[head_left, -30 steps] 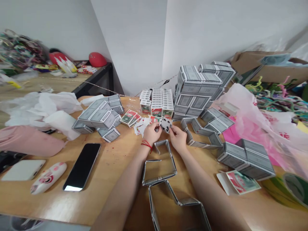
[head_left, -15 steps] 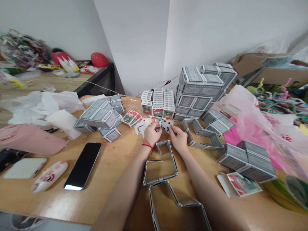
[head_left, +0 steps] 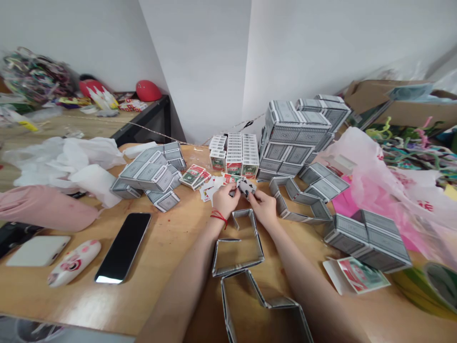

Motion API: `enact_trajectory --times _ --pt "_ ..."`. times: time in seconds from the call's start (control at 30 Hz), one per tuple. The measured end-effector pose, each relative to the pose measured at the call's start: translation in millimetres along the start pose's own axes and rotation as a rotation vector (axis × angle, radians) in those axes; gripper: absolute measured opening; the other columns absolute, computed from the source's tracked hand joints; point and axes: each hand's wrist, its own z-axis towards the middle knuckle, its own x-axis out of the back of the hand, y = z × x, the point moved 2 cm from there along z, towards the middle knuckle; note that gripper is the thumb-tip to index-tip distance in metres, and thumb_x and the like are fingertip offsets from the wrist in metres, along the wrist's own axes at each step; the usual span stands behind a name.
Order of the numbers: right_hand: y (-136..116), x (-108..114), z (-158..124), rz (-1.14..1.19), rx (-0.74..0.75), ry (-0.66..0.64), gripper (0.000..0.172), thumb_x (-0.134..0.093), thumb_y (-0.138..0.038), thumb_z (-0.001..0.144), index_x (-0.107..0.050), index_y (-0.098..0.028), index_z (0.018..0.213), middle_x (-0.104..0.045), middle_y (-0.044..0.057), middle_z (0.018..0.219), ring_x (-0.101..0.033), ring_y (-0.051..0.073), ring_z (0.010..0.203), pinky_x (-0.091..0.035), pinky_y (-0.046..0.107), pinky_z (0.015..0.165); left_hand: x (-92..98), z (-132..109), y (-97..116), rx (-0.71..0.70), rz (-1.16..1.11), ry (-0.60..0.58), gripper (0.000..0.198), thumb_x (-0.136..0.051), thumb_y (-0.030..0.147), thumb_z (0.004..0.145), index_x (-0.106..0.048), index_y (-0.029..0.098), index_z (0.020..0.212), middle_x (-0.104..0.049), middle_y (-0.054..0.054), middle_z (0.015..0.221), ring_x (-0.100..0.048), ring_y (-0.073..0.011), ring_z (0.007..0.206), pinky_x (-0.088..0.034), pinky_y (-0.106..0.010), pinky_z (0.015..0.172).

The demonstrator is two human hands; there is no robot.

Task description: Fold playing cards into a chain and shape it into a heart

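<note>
Our left hand (head_left: pixel 225 200) and right hand (head_left: pixel 264 206) pinching a card (head_left: pixel 245 186) just in front of the boxes (head_left: pixel 234 152), loose cards (head_left: pixel 213 185) to their front left, a grey tower (head_left: pixel 294 153) just to their right, a folded strip (head_left: pixel 255 238) nearer us than them.

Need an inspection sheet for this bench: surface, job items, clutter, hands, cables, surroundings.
Surface: wooden table, glare near the front left.
Job's things: black-pipped card between the hands; folded-card frames between the forearms; card blocks stacked at back right; card boxes in rows at the back.
Clutter: phone on the left; white plastic bag at far left; tape roll at front right.
Hands: left hand and right hand both grip the card.
Cables: thin cord behind the table; cable or string, cannot tell.
Surroundings: pale wall behind; cardboard box at far right.
</note>
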Motion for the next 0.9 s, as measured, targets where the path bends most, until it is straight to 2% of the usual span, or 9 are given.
enact_trajectory --times 0.17,0.3,0.47,0.67,0.9 --pt "0.9 -0.9 0.2 -0.048 0.028 -0.023 0.037 -0.043 -0.036 0.078 -0.043 -0.017 0.047 -0.037 -0.004 0.041 -0.033 0.007 0.039 -0.026 0.020 0.042 4.1 2.7 1.7 -0.107 -0.005 0.021 0.017 -0.052 0.018 0.071 -0.061 0.019 0.085 -0.065 -0.004 0.080 -0.059 -0.0144 0.078 -0.047 -0.027 0.074" --pt "0.3 0.2 -0.7 -0.062 0.044 0.015 0.036 -0.042 -0.036 0.079 -0.045 -0.017 0.049 -0.037 -0.004 0.041 -0.034 0.007 0.039 -0.026 0.020 0.042 6.9 4.9 2.1 -0.195 0.028 0.012 0.012 -0.052 0.018 0.069 -0.060 0.018 0.079 -0.063 -0.004 0.080 -0.057 -0.0156 0.081 -0.045 -0.029 0.077" --pt "-0.9 0.1 -2.3 -0.056 0.058 -0.003 0.036 -0.042 -0.035 0.079 -0.043 -0.017 0.049 -0.037 -0.004 0.043 -0.034 0.007 0.042 -0.026 0.019 0.043 6.7 4.8 1.7 -0.203 0.055 0.026 0.006 -0.053 0.018 0.068 -0.058 0.018 0.071 -0.061 -0.004 0.079 -0.055 -0.0156 0.080 -0.044 -0.029 0.076" --pt "0.0 -1.1 -1.8 -0.082 0.090 -0.015 0.038 -0.043 -0.037 0.079 -0.043 -0.017 0.047 -0.037 -0.004 0.043 -0.033 0.007 0.041 -0.025 0.020 0.043 4.3 5.2 1.5 -0.255 0.099 0.033 0.007 -0.049 0.018 0.071 -0.056 0.017 0.068 -0.058 -0.004 0.072 -0.053 -0.0157 0.075 -0.044 -0.029 0.072" --pt "5.0 -3.2 0.0 -0.051 0.043 -0.054 0.036 -0.042 -0.039 0.079 -0.051 -0.016 0.052 -0.044 -0.002 0.041 -0.038 0.008 0.038 -0.027 0.020 0.041 5.3 4.6 3.2 -0.298 0.136 0.056 0.009 -0.048 0.019 0.073 -0.056 0.017 0.070 -0.057 -0.005 0.073 -0.053 -0.0163 0.077 -0.044 -0.029 0.071"
